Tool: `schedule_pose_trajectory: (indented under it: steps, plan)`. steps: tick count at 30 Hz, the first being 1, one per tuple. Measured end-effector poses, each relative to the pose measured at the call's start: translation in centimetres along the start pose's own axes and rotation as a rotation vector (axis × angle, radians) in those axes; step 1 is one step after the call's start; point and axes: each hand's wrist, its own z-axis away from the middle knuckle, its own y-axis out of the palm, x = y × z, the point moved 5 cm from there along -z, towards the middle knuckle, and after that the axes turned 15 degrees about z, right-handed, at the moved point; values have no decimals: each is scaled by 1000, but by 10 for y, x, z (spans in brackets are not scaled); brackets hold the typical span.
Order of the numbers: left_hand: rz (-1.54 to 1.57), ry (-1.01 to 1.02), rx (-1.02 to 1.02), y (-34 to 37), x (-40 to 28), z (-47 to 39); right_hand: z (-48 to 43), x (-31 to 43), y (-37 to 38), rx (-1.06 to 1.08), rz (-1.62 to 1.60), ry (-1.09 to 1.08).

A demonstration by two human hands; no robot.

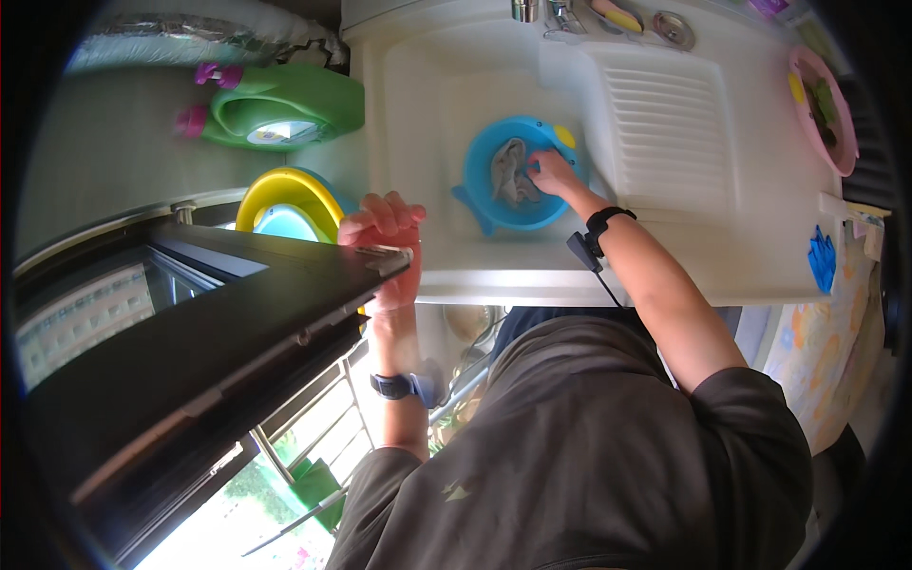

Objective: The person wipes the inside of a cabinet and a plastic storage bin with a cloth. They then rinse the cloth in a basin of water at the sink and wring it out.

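A blue plastic basin (474, 160) with a yellow beak-like patch on its rim sits in the white sink (427, 107). Crumpled inside it is a grey cloth (507, 171). My right hand (554, 173) reaches over the basin's right side, its bent fingers close by the cloth; whether they pinch anything is hidden. At the left, my left hand (385, 221) is raised with fingers curled, behind the corner of a dark window sash (285, 285). The sash covers part of the palm, so its contact with the frame cannot be made out.
Green detergent bottles (299, 107) with purple caps stand left of the sink, above a yellow basin (263, 196). A ribbed washboard (666, 135) is moulded into the right side. Further right are a pink basin (826, 107) holding leaves and a blue glove-like item (821, 260). Taps (526, 10) are behind.
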Motion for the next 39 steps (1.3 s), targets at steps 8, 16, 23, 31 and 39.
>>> schedule_pose_trajectory:
  steps: [8,16,23,31,39]
  plan:
    - [59,3,-4,5,8,-34,-5,-9,9,-55,-41,9]
    - [58,64,-158,1,18,-58,0,-4,7,-6,3,72]
    - [48,70,-86,-11,20,-73,2,-4,2,3,-52,108]
    - [74,71,-111,-5,22,-72,-10,-7,12,-85,22,116]
    - [-368,-409,-492,-102,101,-38,-23,13,41,98,-36,146]
